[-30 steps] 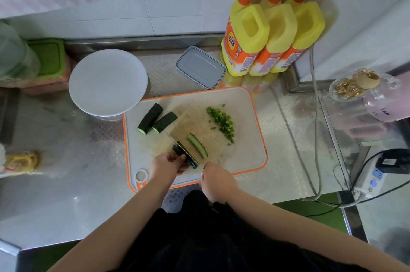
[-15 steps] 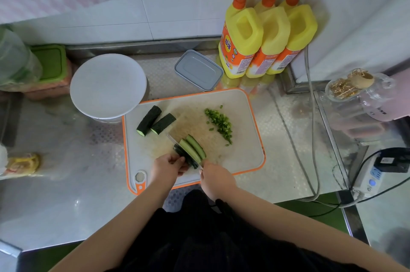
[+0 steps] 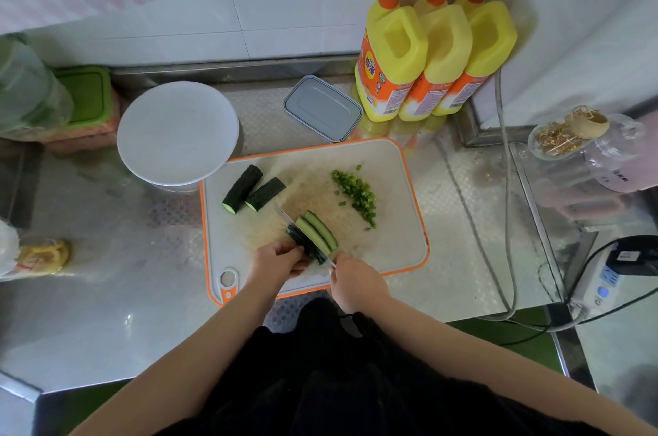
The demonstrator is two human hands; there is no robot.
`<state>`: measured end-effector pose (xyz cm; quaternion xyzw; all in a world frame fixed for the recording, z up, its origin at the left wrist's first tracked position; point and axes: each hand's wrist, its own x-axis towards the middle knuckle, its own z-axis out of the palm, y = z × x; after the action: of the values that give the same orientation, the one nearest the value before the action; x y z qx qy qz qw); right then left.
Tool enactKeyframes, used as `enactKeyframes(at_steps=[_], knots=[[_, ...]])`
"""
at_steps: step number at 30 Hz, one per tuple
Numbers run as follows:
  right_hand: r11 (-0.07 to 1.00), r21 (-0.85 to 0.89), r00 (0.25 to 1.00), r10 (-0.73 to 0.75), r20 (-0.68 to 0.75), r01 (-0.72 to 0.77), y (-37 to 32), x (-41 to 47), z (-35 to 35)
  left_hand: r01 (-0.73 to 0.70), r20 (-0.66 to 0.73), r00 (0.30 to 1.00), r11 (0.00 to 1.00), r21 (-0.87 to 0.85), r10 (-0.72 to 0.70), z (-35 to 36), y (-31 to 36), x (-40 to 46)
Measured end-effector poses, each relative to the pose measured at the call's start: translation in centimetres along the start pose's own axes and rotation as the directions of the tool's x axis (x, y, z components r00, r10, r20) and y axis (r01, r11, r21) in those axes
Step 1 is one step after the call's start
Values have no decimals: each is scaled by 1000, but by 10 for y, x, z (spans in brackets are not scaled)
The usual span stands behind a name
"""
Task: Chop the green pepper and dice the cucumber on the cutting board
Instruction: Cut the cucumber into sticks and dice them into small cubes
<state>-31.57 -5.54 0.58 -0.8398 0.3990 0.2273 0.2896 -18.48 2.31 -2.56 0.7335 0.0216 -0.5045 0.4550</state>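
A person's right hand (image 3: 350,280) grips the handle of a slim steel kitchen knife (image 3: 302,234), its blade lying lengthwise through a dark green cucumber section (image 3: 309,244) on the white, orange-rimmed plastic cutting board (image 3: 398,240). A second long pale-faced strip (image 3: 313,234) now lies to the right of the blade, touching the first strip (image 3: 322,229); 1 second ago only 1 strip lay there. The left hand (image 3: 279,259), fingers curled, pins the near end of the remaining section just left of the blade. By this look, the lengthwise slicing of this section is well along, with crosswise dicing not yet begun.

2 uncut dark green cucumber chunks (image 3: 252,188) wait side by side at the board's far left, and the heap of chopped green pepper (image 3: 356,193) sits at the far right, apparently done. Beyond the board stand a round white lid on a pot (image 3: 178,131), a grey rectangular lidded container (image 3: 322,108) and 3 yellow pump bottles (image 3: 434,51). The pepper heap lies near the strips and could mix with the dice; the holding fingertips sit close to the blade
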Motion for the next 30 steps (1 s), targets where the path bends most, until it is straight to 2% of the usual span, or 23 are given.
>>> enactKeyframes(at_steps=[11,24,30], knots=[[997,68,1000,19,-2,-19,1,1,-4,-2,4,1000,1000,23,2,1,4,-2],[1000,5,1000,0,-10,0,-1,0,-2,-15,12,1000,999,52,15,0,1,0],[991,128,999,46,21,-48,0,1,-7,3,4,1000,999,40,-3,2,3,1]])
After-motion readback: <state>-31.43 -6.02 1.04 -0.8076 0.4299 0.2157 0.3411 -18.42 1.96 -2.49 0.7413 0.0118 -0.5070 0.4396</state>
